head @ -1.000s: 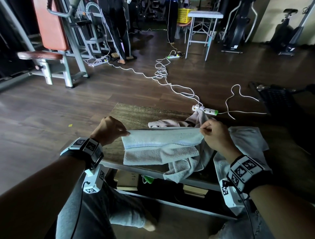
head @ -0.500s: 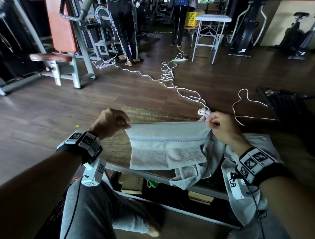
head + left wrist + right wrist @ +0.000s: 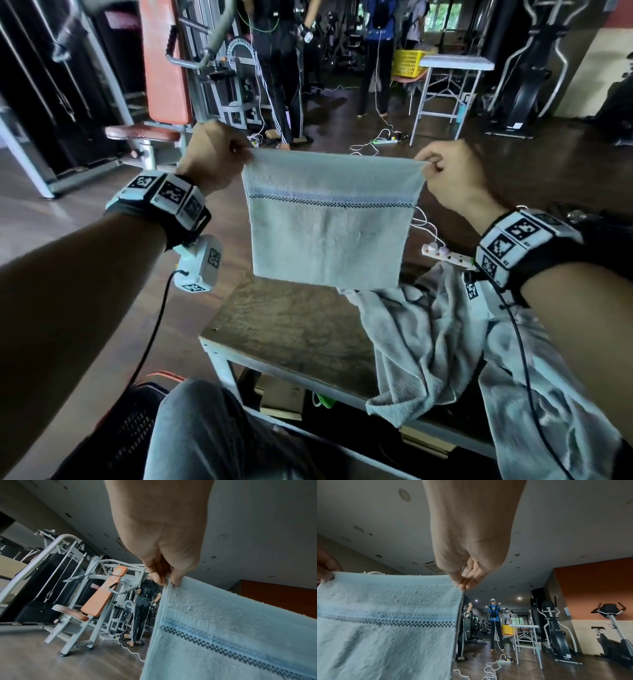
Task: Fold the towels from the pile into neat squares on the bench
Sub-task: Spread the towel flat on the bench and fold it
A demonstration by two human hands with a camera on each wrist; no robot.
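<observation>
Two hands are up in front of me, each pinching one top corner of a single pale blue towel (image 3: 327, 236). My left hand (image 3: 214, 156) has thumb and fingertips closed on the left corner, and my right hand (image 3: 452, 174) grips the right corner the same way. The towel hangs flat in the air above the wooden bench (image 3: 291, 329), doubled over, with one dark checked stripe running across it below the top edge. On the right part of the bench lies the pile of grey towels (image 3: 424, 346), crumpled and spilling over the front edge; I cannot count how many are in it. One white power strip (image 3: 445, 254) lies beyond the pile. I count three people standing far back among the gym machines.
</observation>
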